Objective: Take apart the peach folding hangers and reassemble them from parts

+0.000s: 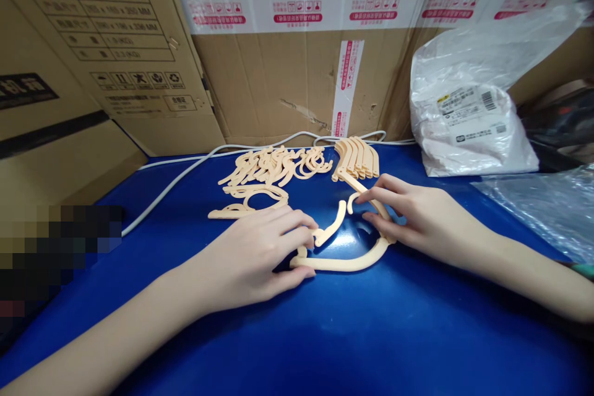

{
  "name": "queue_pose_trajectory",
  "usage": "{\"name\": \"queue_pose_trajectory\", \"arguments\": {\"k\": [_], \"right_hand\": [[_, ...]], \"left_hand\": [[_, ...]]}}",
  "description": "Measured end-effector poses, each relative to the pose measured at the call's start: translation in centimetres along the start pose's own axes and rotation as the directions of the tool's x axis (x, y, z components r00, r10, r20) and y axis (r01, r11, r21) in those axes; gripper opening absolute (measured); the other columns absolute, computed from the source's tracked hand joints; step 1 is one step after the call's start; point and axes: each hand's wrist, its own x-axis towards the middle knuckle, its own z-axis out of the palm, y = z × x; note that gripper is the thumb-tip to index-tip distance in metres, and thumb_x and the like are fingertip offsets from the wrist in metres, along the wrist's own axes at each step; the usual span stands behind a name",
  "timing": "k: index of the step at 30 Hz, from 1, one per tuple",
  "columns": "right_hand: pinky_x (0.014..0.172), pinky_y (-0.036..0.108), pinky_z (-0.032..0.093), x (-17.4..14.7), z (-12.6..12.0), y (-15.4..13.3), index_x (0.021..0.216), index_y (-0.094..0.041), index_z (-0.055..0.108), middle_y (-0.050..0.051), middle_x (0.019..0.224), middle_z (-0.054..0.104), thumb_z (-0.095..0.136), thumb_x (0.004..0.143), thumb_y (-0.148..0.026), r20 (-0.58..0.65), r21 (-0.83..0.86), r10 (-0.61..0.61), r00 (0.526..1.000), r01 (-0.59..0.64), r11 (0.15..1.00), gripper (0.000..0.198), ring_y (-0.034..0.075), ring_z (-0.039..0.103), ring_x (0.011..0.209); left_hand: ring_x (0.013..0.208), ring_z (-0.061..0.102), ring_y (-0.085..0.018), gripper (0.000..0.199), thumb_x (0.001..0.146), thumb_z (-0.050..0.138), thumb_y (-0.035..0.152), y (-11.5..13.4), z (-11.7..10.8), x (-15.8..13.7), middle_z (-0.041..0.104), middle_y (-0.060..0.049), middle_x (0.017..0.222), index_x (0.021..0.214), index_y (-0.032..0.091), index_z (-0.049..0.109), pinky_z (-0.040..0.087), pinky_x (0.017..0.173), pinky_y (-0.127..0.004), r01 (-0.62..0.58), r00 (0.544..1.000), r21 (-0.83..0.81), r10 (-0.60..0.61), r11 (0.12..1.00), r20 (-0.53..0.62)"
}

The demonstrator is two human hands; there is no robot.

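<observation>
A cream plastic folding clothes hanger (352, 265) lies low over the blue table between my hands. My left hand (266, 253) pinches its left end, the thumb below and the fingers above. From those fingertips a short curved hanger piece (335, 227) points up and right; whether it is joined to the rest is hidden. My right hand (411, 210) has its fingers and thumb around the right side, where a straighter bar (355, 182) meets the curved one. A small hook-shaped tip (351, 203) shows beside the right fingertips. The right joint is partly covered.
Behind lie a heap of cream hanger parts (273, 165) and a row of nested curved bars (359, 158). Two pieces (250, 198) rest near my left hand. A white cable (180, 176) crosses the back. Cardboard boxes (278, 80) and a plastic bag (473, 117) border the table (362, 334).
</observation>
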Motion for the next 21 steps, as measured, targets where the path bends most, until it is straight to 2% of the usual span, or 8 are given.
{"name": "queue_pose_trajectory", "arguments": {"k": [9,14,21], "right_hand": [[0.057,0.026,0.043,0.13,0.23,0.11,0.111,-0.023,0.061,0.003,0.097,0.058,0.046,0.093,-0.029,0.021,-0.002,0.031,0.999,-0.031,1.000,0.024,0.011,0.055,0.058],[0.059,0.026,0.045,0.11,0.24,0.06,0.113,-0.024,0.061,0.003,0.099,0.059,0.047,0.092,-0.028,0.020,0.024,0.024,1.000,-0.024,0.999,0.025,0.011,0.057,0.060],[0.057,0.025,0.044,0.03,0.12,-0.06,0.110,-0.023,0.062,0.003,0.098,0.059,0.047,0.092,-0.027,0.020,0.028,0.002,1.000,-0.003,1.000,0.023,0.010,0.057,0.060]], "left_hand": [[0.100,0.059,-0.018,0.021,0.088,0.055,0.022,0.33,0.08,0.16,0.062,-0.004,0.116,0.108,0.017,0.057,0.043,0.087,-0.032,0.025,0.999,-0.055,-0.024,0.998,0.025],[0.096,0.060,-0.017,0.019,0.086,0.055,0.020,0.49,0.16,0.19,0.062,-0.003,0.113,0.105,0.018,0.056,0.044,0.081,-0.029,0.046,0.998,-0.081,-0.043,0.996,0.033],[0.093,0.060,-0.016,0.020,0.087,0.050,0.015,0.71,0.54,0.18,0.063,-0.004,0.112,0.106,0.017,0.055,0.045,0.076,-0.028,0.002,1.000,-0.071,0.000,0.997,0.028]]}}
